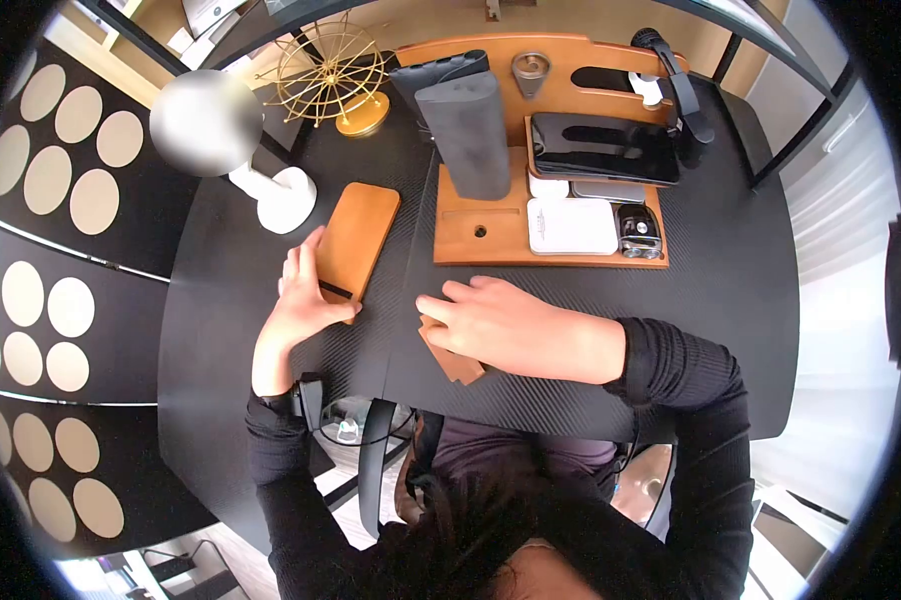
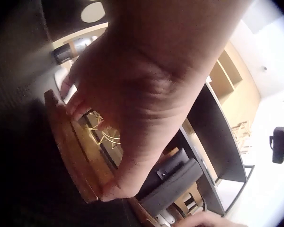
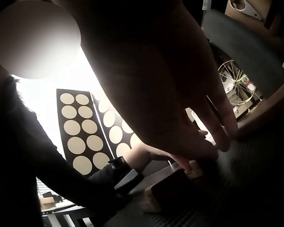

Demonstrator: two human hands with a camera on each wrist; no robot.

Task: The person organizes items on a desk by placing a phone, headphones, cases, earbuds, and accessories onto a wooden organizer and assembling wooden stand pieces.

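Observation:
A flat orange-brown wooden piece [image 1: 359,235] with rounded corners lies on the black desk, left of centre. My left hand [image 1: 303,300] grips its near end, thumb at the near corner and fingers along the left edge; the left wrist view shows this hand [image 2: 132,90] spanning the wooden piece [image 2: 75,151]. To the right, near the desk's front edge, my right hand [image 1: 516,325] holds a smaller brown piece [image 1: 456,362] from above, covering part of it. In the dark right wrist view, this hand [image 3: 165,99] is above the small piece [image 3: 154,198].
A wooden organizer [image 1: 451,250] at the back holds a dark grey upright case [image 1: 469,135], a black phone [image 1: 606,148], a white box [image 1: 573,226] and a small black item [image 1: 639,232]. A white lamp [image 1: 289,202] and a gold wheel ornament [image 1: 363,114] stand at the back left.

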